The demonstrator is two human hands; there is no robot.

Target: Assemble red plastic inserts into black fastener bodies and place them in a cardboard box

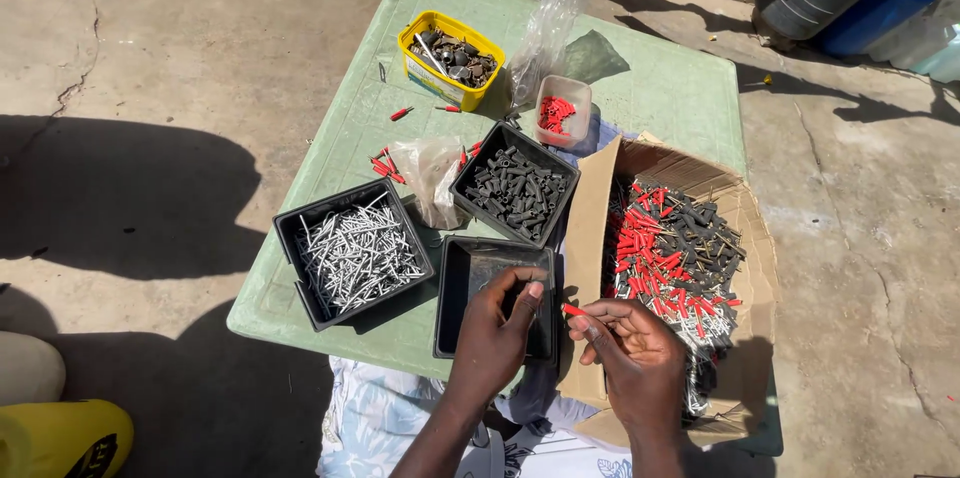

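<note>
Pinching a small red plastic plug (573, 309) by one end, the right hand (632, 350) has its fingers (600, 323) closed round the slim, ribbed piece, which pokes out to the left just beside the left hand (497, 331). The left hand rests over the near rim of an empty black plastic tray (462, 278), smooth-walled and square, with its fingers (527, 296) curled loosely and its thumb pointing toward the plug; whether it grips anything cannot be told. To the right lies an open cardboard box (590, 208), its corrugated flaps folded out, heaped with a tangle of red and dark grey plugs (668, 253) threaded with thin bright metal pins. On the pale green worktop (660, 88), matte and slightly scuffed, stand two more black trays: one bristling with shiny silver nails (358, 253), the other filled with stubby dark grey cylinders (515, 183). Between them sits a crumpled clear plastic bag (430, 173), and a taller one (550, 23) stands further back, thin and glossy. A yellow tub (450, 60) holds dull, rusty metal bits, and a small translucent cup (562, 110) holds a few red pieces. Loose red plugs are scattered across the worktop. The ground around is cracked concrete in hard sunlight.
</note>
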